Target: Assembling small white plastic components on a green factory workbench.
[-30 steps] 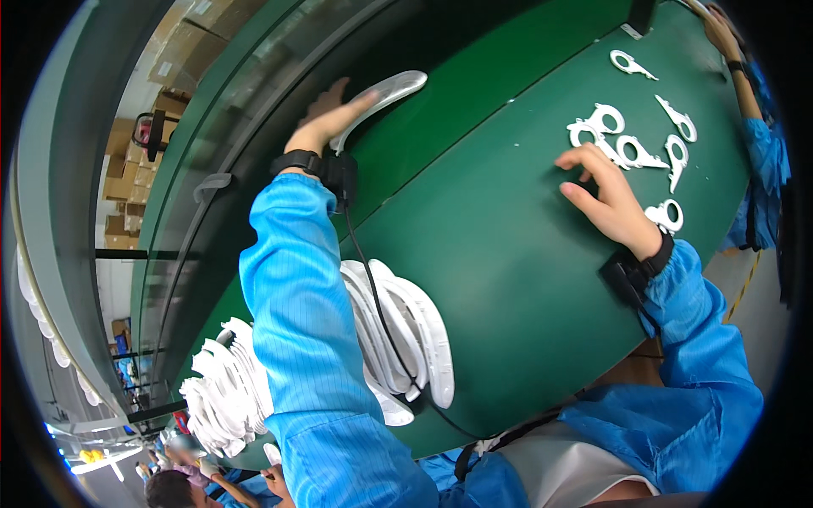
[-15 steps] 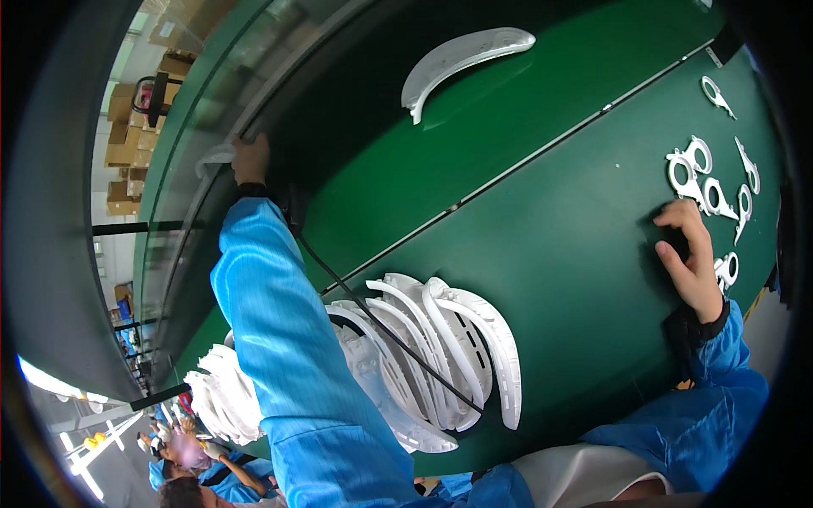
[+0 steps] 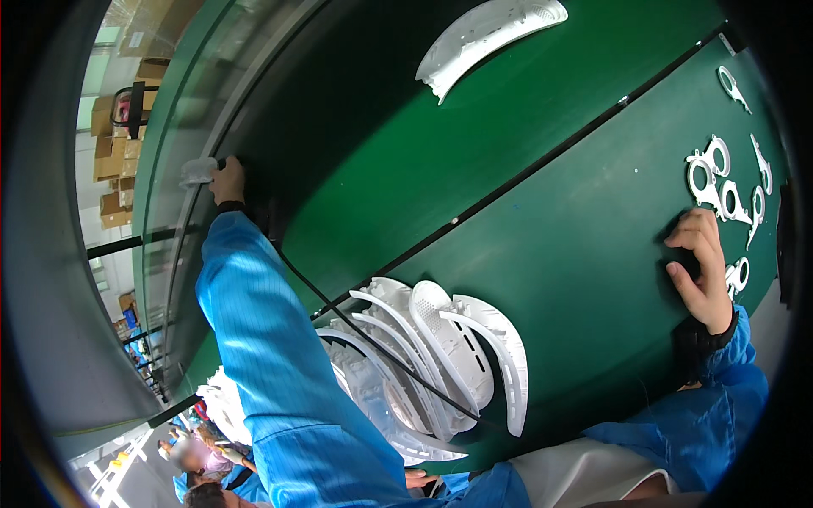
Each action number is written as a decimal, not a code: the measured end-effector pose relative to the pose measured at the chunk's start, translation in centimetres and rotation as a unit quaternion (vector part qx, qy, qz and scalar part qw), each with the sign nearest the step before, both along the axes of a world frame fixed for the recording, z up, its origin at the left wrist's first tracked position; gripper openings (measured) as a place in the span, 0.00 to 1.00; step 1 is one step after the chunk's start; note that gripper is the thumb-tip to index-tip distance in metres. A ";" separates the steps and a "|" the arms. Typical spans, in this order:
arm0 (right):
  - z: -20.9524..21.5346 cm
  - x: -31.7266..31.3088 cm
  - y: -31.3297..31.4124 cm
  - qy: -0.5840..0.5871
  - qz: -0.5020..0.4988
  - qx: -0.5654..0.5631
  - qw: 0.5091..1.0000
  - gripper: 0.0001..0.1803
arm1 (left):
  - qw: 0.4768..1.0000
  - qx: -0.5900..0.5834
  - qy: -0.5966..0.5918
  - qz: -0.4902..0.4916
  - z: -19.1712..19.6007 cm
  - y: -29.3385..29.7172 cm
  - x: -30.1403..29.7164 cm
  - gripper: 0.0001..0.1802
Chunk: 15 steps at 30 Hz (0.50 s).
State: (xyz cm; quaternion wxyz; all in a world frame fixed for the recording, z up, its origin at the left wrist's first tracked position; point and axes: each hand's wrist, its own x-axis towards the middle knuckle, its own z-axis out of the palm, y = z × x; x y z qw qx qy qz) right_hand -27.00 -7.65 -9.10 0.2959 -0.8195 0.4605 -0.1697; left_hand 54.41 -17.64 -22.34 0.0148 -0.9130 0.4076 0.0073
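Note:
My left hand (image 3: pixel 227 181) reaches to the far left side of the green belt, its fingers closed at a small whitish translucent plastic piece (image 3: pixel 198 172). Part of the fingers is hidden in shadow. On the right, my right hand (image 3: pixel 701 267) rests on the green table, fingers loosely bent and thumb apart, holding nothing. Close beyond its fingertips lie several white plastic rings with tails (image 3: pixel 733 201); another ring (image 3: pixel 738 275) sits beside the wrist. A row of white curved plastic covers (image 3: pixel 453 343) leans together in front of me, right of my left forearm.
A lone white curved cover (image 3: pixel 487 42) lies on the far belt (image 3: pixel 381 169). A black cord (image 3: pixel 339 311) crosses above the row of covers. More white parts (image 3: pixel 222 402) lie left of my forearm. Cardboard boxes (image 3: pixel 110 157) and people (image 3: pixel 212 470) are beyond the left edge.
My left hand has shifted left and toward me, and the whitish piece beside it shows a different side. The lone cover appears farther up and right. My right hand keeps its pose.

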 end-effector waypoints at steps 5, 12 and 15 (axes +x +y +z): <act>-0.5 0.5 -0.6 -0.038 0.021 -0.007 0.999 0.14 | 0.994 -0.084 -0.005 0.064 7.3 3.1 -2.4 0.33; 0.0 0.7 -0.7 -0.058 0.020 -0.014 0.998 0.14 | 0.985 -0.164 -0.028 0.052 13.2 5.2 -11.6 0.24; 0.0 1.2 -0.4 -0.066 0.029 -0.033 0.997 0.13 | 0.983 -0.178 -0.034 0.037 12.2 7.8 -6.8 0.22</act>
